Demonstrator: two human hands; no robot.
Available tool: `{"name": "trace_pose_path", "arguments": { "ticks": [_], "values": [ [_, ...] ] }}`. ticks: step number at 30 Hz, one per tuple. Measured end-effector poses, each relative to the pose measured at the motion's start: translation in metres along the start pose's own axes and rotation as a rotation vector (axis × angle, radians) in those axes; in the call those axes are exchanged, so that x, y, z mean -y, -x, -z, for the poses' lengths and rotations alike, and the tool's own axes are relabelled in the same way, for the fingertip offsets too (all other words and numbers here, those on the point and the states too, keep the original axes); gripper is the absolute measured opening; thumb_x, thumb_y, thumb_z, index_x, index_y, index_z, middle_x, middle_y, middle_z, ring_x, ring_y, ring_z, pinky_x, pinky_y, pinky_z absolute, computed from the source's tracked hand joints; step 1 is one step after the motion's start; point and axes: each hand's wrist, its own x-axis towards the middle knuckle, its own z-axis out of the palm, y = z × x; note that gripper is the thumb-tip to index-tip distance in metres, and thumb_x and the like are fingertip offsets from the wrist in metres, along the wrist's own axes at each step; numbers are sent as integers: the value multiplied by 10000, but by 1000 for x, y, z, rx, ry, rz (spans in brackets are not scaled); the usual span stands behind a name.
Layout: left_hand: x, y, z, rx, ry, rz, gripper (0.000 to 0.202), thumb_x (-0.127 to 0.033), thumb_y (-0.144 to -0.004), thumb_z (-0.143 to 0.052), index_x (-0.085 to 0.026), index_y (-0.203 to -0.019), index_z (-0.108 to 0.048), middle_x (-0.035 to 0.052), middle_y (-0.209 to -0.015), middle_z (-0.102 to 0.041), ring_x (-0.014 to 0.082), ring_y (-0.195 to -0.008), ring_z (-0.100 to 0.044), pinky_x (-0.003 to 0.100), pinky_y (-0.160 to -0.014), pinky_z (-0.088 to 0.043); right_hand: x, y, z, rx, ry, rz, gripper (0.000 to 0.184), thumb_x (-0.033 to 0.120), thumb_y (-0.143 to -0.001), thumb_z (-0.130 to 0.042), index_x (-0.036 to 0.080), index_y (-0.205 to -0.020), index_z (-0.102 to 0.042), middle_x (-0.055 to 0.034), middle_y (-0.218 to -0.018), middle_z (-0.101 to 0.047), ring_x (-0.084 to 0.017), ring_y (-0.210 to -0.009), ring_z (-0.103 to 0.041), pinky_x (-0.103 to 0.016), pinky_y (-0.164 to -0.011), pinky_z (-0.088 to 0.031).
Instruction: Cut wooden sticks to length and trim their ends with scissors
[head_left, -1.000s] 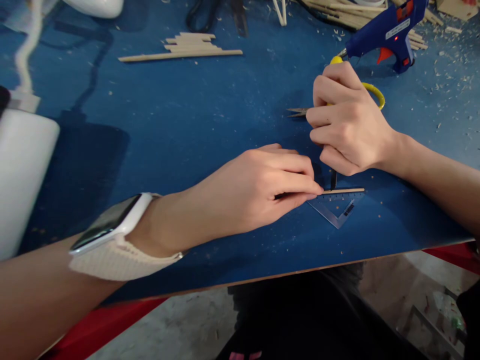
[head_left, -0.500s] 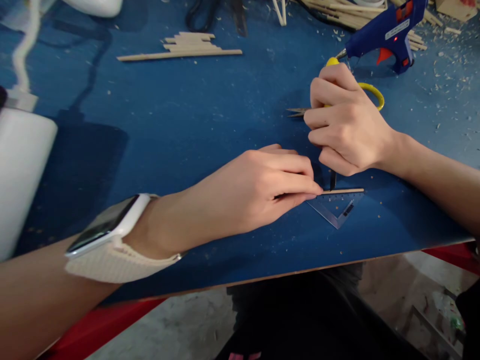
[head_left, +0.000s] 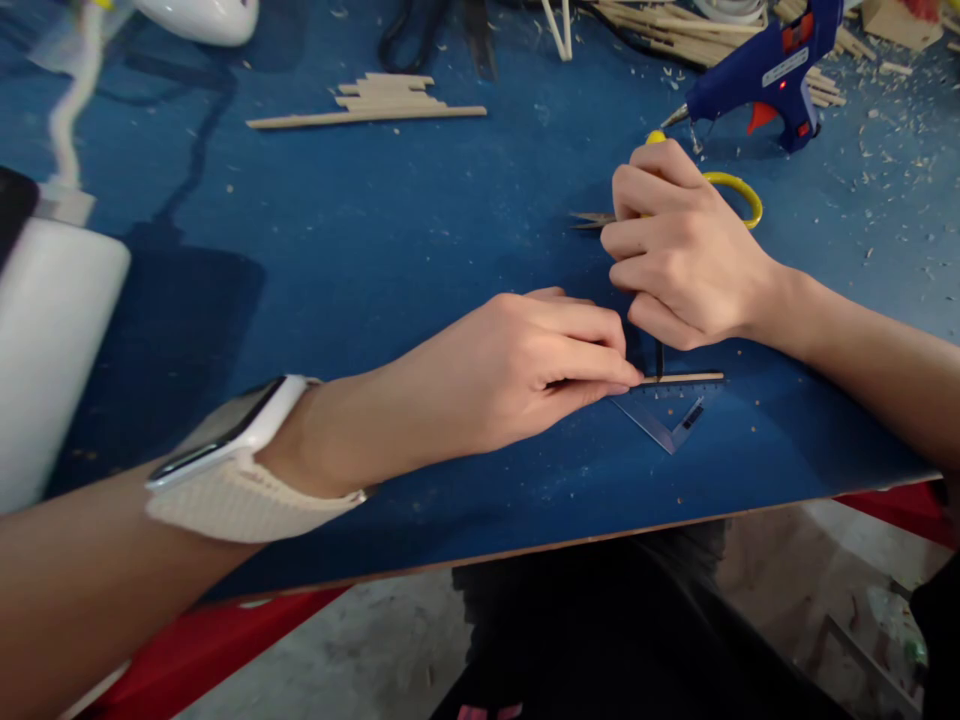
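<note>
My left hand [head_left: 536, 370], its fingertips pressed together, holds down a thin wooden stick [head_left: 690, 378] along the top edge of a clear set square [head_left: 660, 432]. My right hand [head_left: 682, 245] is closed in a fist around a craft knife, most of which is hidden by the fingers. Its dark blade [head_left: 660, 360] points down and meets the stick just right of my left fingertips. Beyond and partly behind my right hand lie scissors [head_left: 739, 187] with a yellow handle, their points showing to its left.
A blue glue gun [head_left: 757, 85] with a lit red light lies at the back right, before a pile of sticks [head_left: 667, 30]. Several cut sticks [head_left: 390, 100] lie further left. A white device [head_left: 60, 350] stands at the left. The table edge [head_left: 525, 555] runs close below.
The whole view has shifted slightly. Against the stick, the knife blade looks slightly more upright; both hands keep their grips, and the stick and set square stay together.
</note>
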Motion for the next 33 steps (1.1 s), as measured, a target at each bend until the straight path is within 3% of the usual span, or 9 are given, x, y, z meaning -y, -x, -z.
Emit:
{"name": "trace_pose_path", "arguments": {
  "ticks": [7, 10, 16, 19, 22, 25, 29, 31, 33],
  "values": [
    [0, 2, -4, -33, -9, 3, 309, -192, -1255, -591, -239, -1177, -887, 35, -1116, -875, 235, -1044, -829, 364, -1017, -632, 1, 2, -4, -49, 55, 118, 384, 226, -959, -538, 253, -678, -278, -38, -721, -404, -291, -1006, -621, -660, -1114, -576],
    [1, 2, -4, -36, 4, -20, 281, -176, -1245, -616, -214, -1158, -881, 42, -1111, -871, 234, -1010, -821, 364, -971, -616, -1, 6, -3, -147, 2, 128, 356, 239, -975, -507, 252, -679, -310, -33, -693, -441, -266, -923, -594, -623, -1053, -568],
    [3, -2, -2, 12, 66, 17, 227, -152, -1197, -696, -246, -1198, -903, 35, -1131, -858, 220, -1013, -810, 331, -968, -573, 1, 13, 5, -498, -235, -55, 370, 323, -1054, -382, 286, -687, -412, -51, -702, -612, -310, -853, -593, -620, -977, -504],
    [3, -3, -3, 30, 53, 26, 231, -164, -1209, -684, -242, -1205, -902, 31, -1141, -855, 215, -1031, -806, 338, -1010, -565, 10, 13, 3, -569, -367, -195, 534, 543, -1174, -310, 299, -732, -483, -58, -743, -613, -316, -825, -581, -602, -1012, -530],
    [4, -3, -5, 38, 45, 11, 232, -169, -1214, -676, -235, -1202, -899, 27, -1128, -853, 217, -1050, -806, 353, -1031, -569, 18, 11, -1, -615, -532, -278, 556, 739, -1180, -331, 294, -970, -589, -50, -932, -619, -267, -799, -550, -543, -957, -570],
    [6, -5, -8, 36, 44, 1, 207, -159, -1198, -701, -219, -1186, -899, 32, -1096, -850, 224, -1037, -801, 358, -1020, -569, 21, 8, -3, -615, -498, -249, 398, 672, -1137, -498, 297, -1266, -538, -57, -1119, -612, -253, -879, -585, -488, -884, -593],
    [7, -9, -11, 61, 43, 6, 177, -118, -1168, -748, -193, -1177, -909, 38, -1104, -847, 226, -1009, -797, 361, -987, -549, 14, 1, -3, -723, -479, -281, 218, 456, -1127, -500, 320, -1297, -496, -48, -1099, -656, -259, -912, -630, -472, -867, -603],
    [8, -12, -11, 63, 61, -10, 171, -114, -1169, -753, -172, -1164, -913, 47, -1093, -843, 231, -984, -796, 367, -966, -546, 7, 0, -5, -717, -518, -335, 226, 482, -1125, -546, 320, -1282, -539, -41, -1057, -686, -245, -907, -655, -449, -865, -609],
    [9, -13, -11, 64, 85, -18, 182, -115, -1176, -738, -160, -1165, -914, 60, -1099, -842, 239, -983, -799, 371, -967, -555, 0, 2, -8, -605, -538, -436, 318, 601, -1147, -560, 321, -1295, -589, -29, -1017, -711, -237, -893, -676, -439, -875, -621]
  ]
}}
